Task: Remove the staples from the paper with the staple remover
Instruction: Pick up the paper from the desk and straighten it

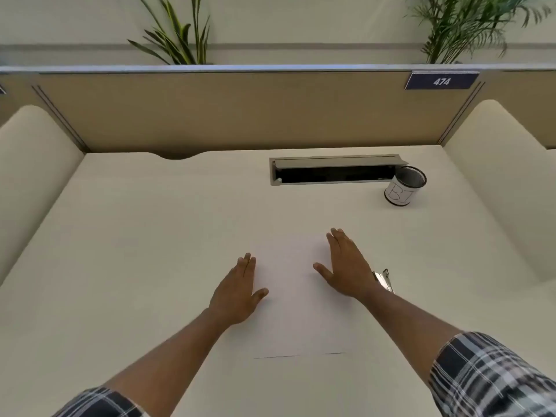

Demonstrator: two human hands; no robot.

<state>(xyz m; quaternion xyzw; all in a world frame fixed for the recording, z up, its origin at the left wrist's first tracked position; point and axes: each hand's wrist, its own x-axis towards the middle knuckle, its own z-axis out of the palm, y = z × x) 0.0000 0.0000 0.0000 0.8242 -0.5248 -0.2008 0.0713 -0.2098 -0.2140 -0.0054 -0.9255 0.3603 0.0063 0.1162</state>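
Head cam view here, starting with the hands: both are spread flat and holding nothing. The left hand (237, 291) lies palm down at the left edge of the thin white sheet of paper (293, 302), and the right hand (346, 266) is pressed open on its right side, fingers together and thumb pointing inward. So neither one is gripping anything, they're just pinning the page to the pale cream desk top (135, 236).

The paper sits right in the middle between the hands, near edge showing as a faint dark line toward the person. It's so close in colour to the desk that I honestly can't make out any staples at this resolution.

The small shiny metal staple remover (382, 279) is peeking out just beside the right wrist, mostly hidden behind it, lying on the desk off the paper's right edge.

Handling guess: the paper looks light and floppy, will slide on that smooth desk and tear easily if the staple gets yanked, so I'd keep the left hand flat on it close to wherever the staple is. The remover looks stiff, light and a bit slick, best pinched across its two sides with thumb and fingers of the right hand, which is basically next to it already.

Further back there's a black mesh pen cup with a white label (404, 186) next to the grey cable tray slot (334, 170).
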